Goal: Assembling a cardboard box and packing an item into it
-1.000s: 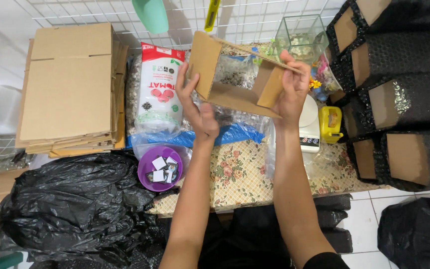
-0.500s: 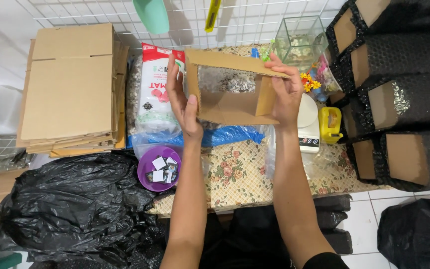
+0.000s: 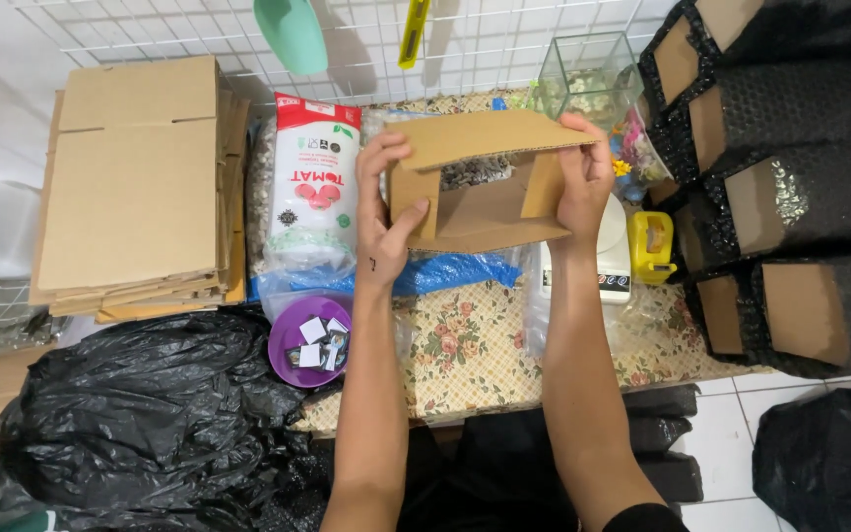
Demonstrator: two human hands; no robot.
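Observation:
I hold a small brown cardboard box (image 3: 480,212) above the table, open through its middle with flaps spread. My left hand (image 3: 381,222) grips its left wall, thumb reaching inside. On the other side, my right hand (image 3: 583,182) clasps the right wall and top flap. Beneath the box lie a blue plastic bag (image 3: 445,273) and a floral tablecloth (image 3: 470,355).
A stack of flat cardboard boxes (image 3: 135,187) lies at left, next to a white and red bag (image 3: 312,187). A purple bowl (image 3: 297,360) with small cards, a black rubbish bag (image 3: 140,414), a white scale (image 3: 613,261), a yellow tape dispenser (image 3: 650,246) and bubble-wrapped parcels (image 3: 790,177) surround the spot.
The box has been turned and squared up from a tilted shape; its top flap now folds over, and both hands have shifted along its sides.

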